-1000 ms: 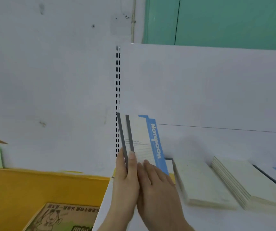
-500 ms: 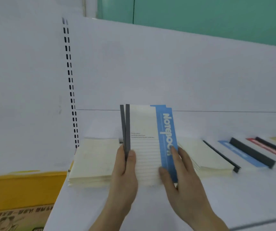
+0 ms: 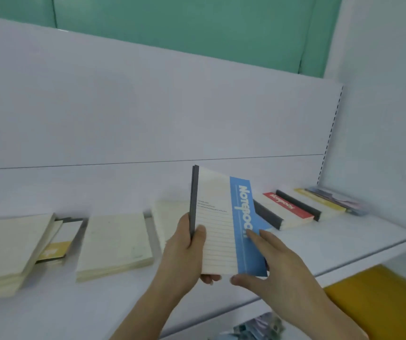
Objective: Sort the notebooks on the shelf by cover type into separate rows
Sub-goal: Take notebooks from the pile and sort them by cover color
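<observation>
I hold two thin notebooks together, upright above the white shelf [image 3: 344, 244]. The front one is a blue-striped notebook [image 3: 224, 222] with a cream lined cover and a dark spine. My left hand [image 3: 184, 249] grips the spine edge. My right hand [image 3: 270, 261] holds the lower right corner, fingers on the blue band. Cream stacks lie on the shelf: one at the far left [image 3: 8, 251], one in the middle [image 3: 116, 244], one partly hidden behind the held notebooks [image 3: 170, 217]. To the right lie a red-striped notebook [image 3: 287, 209] and a yellow-striped notebook [image 3: 319, 202].
A yellow-marked notebook [image 3: 54, 249] sits between the left stacks, half covered. A dark-spined notebook [image 3: 268, 214] lies beside the red one. A colourful item [image 3: 339, 200] lies at the shelf's far right end. A yellow surface [image 3: 381, 298] shows below the shelf edge.
The view has swung right along the shelf, showing its right end. Both hands keep the notebooks, now tilted slightly; my right hand has slid down to the lower corner.
</observation>
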Available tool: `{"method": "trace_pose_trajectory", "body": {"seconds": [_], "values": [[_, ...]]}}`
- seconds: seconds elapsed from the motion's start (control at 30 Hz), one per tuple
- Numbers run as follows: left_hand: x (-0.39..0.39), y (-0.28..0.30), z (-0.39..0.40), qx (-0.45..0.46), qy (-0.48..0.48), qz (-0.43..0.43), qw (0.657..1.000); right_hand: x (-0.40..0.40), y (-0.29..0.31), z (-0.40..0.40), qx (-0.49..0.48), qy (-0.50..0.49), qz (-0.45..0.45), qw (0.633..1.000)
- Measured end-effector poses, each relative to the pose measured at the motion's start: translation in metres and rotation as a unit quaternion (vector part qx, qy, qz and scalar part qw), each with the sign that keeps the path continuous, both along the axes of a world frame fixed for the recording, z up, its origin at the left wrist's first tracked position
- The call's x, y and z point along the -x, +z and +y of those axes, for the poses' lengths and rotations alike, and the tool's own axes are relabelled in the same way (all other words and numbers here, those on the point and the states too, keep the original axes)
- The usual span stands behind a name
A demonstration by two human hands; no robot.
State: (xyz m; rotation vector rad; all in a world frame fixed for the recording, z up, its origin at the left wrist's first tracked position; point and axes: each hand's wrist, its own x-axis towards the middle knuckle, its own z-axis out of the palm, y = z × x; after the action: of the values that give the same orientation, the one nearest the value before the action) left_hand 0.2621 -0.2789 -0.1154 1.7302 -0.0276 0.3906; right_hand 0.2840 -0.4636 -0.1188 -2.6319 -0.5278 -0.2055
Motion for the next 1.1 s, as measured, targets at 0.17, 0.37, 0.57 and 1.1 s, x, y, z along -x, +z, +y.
{"method": "trace_pose_trajectory", "body": {"seconds": [0.17,0.37,0.57,1.1], "values": [[-0.048,-0.011,-0.074,-0.088,0.103,-0.024,0.991,-0.041,0.001,-0.073,0.007,-0.011,-0.038,0.999],[-0.104,-0.026,-0.097,-0.237,0.233,-0.037,0.942,-0.094,0.004,-0.101,0.063,0.021,-0.068,0.995],[-0.143,-0.027,-0.093,-0.356,0.216,-0.015,0.909,-0.151,-0.008,-0.098,0.090,0.055,-0.079,0.991],[-0.191,-0.036,-0.078,-0.691,0.129,0.213,0.679,-0.273,-0.044,-0.086,0.176,0.206,-0.063,0.960]]}}
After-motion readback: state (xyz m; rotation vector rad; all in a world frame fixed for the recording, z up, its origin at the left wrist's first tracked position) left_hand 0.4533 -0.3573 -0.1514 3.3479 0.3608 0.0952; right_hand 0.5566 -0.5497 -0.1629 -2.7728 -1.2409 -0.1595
